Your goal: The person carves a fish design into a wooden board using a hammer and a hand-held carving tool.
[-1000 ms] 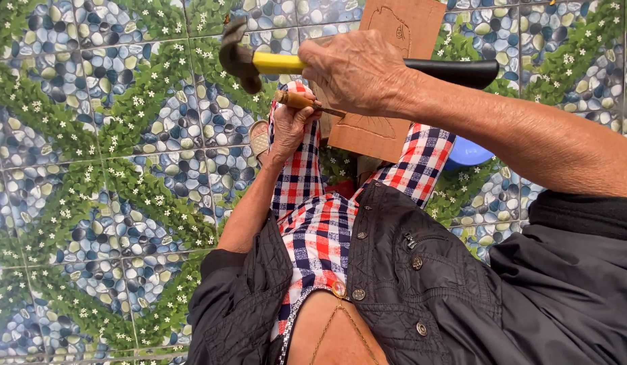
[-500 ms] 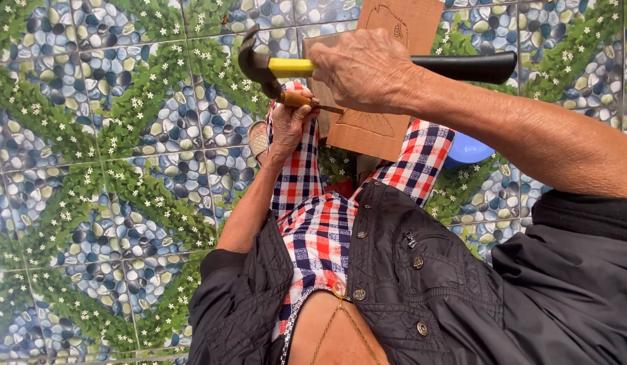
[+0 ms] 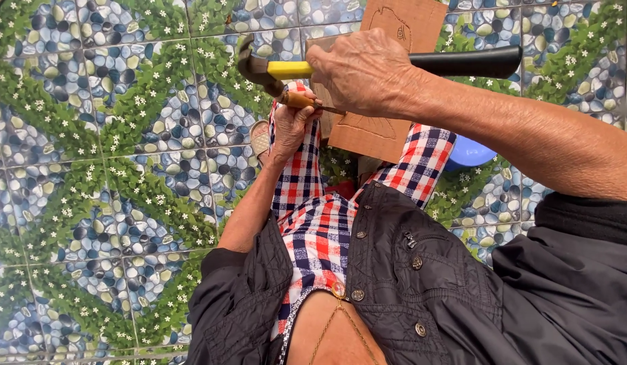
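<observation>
Chisel [image 3: 307, 101] with a wooden handle sits in our left hand [image 3: 292, 125], fingers wrapped closed around it, its thin blade laid against the drawn outline on the wooden board [image 3: 374, 132]. The board leans up from our lap, between knees in red, white and blue checked trousers [image 3: 307, 196]. Our right hand [image 3: 367, 71] is clenched around the claw hammer [image 3: 286, 67], gripping its yellow-and-black shaft close to the head, and the dark head hangs just above the chisel's butt.

We judge the main risk to be a glancing blow: the hammer head is very near our left knuckles, so a strike slightly off the butt could land on them. With the board propped rather than clamped, it could also shift under a hit and let the blade skid off the line. A blue bowl [image 3: 470, 152] sits on the pebble-patterned tile floor [image 3: 110, 169] beside our leg.
</observation>
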